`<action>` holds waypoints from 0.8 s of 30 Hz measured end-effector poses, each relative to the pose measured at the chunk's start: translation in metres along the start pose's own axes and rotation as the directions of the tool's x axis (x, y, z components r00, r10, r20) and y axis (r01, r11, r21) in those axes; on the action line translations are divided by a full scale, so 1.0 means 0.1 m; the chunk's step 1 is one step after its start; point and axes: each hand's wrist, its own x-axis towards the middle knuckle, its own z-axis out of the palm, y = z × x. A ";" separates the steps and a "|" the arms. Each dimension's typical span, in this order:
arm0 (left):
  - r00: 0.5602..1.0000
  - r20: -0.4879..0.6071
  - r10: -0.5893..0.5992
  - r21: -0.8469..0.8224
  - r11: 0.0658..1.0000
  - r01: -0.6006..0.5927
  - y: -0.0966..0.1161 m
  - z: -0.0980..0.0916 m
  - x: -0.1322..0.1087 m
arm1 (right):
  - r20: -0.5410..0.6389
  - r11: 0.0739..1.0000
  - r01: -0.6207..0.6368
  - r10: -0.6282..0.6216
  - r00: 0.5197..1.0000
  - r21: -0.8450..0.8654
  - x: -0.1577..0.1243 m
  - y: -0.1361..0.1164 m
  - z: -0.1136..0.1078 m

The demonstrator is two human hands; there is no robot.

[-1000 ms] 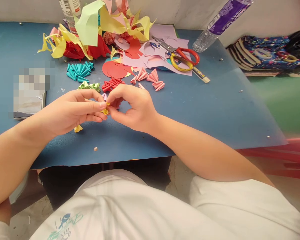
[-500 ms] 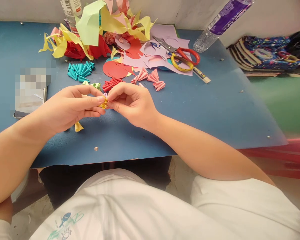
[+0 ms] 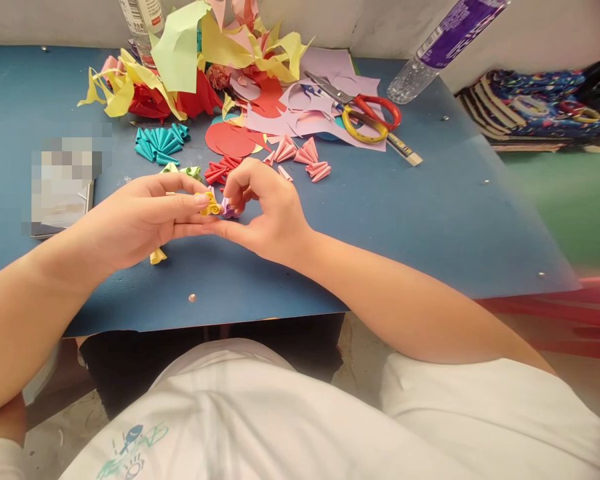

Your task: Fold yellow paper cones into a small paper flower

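Between the thumb and fingers of my left hand is a small cluster of rolled yellow paper cones, curled ends facing right. My right hand is just right of it, index finger bent and thumb stretched out low towards the left fingertips. Nothing shows between that thumb and finger. Purple paper cones show behind the right fingers, partly hidden. Another yellow cone lies on the table below my left hand. Light green cones and red cones lie just beyond the hands.
Teal cones and pink cones lie farther back on the blue table. Red paper circles, scissors and a heap of paper scraps are behind. A purple-labelled bottle stands right; a phone-like object lies left.
My right hand's finger and thumb have parted and drawn back from the yellow cones. My left hand keeps hold of them, and more of the cluster and the purple cones shows.
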 end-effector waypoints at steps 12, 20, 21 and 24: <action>1.000 0.024 0.007 0.095 0.995 -0.009 -0.02 0.04 -0.04 | 0.014 0.987 0.146 -0.145 0.989 -0.062 -0.01 0.06 -0.01; 0.997 0.050 0.054 0.198 0.978 -0.063 0.10 0.09 -0.11 | 0.078 0.995 0.095 -0.096 0.992 0.019 0.02 0.07 -0.04; 0.996 0.064 0.060 0.194 0.978 -0.071 0.11 0.08 -0.12 | 0.090 0.995 0.091 -0.094 0.992 0.035 0.02 0.07 -0.05; 0.992 0.105 0.067 0.219 0.972 -0.088 0.12 0.05 -0.12 | 0.107 0.992 0.099 -0.108 0.988 0.084 0.04 0.07 -0.06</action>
